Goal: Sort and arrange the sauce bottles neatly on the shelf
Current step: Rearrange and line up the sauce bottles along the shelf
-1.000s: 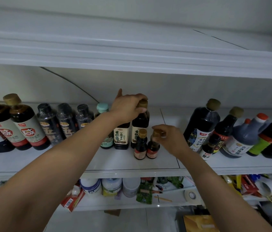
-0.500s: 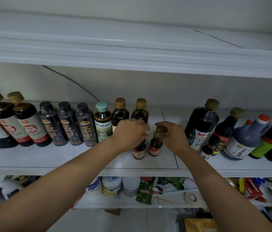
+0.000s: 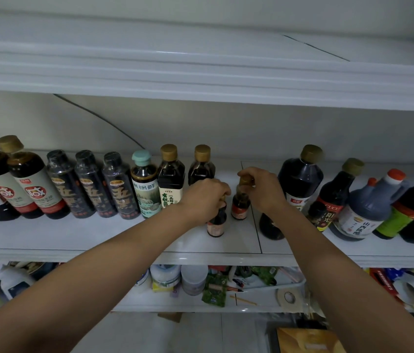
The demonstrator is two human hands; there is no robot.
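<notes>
Two small dark sauce bottles stand near the middle of the white shelf. My left hand grips the top of the nearer small bottle. My right hand pinches the gold cap of the other small bottle, which stands a little further back. Behind them, a row runs leftward: two gold-capped bottles, a teal-capped bottle, three black bottles and larger red-labelled bottles.
To the right stand a large dark bottle, a grey jug with an orange cap and several more bottles in a loose cluster. An upper shelf hangs overhead. The lower shelf holds jars, packets and tape rolls.
My left hand came down from the tall gold-capped bottle onto the nearer small bottle. My right hand kept its pinch on the other small bottle, which now stands slightly further back.
</notes>
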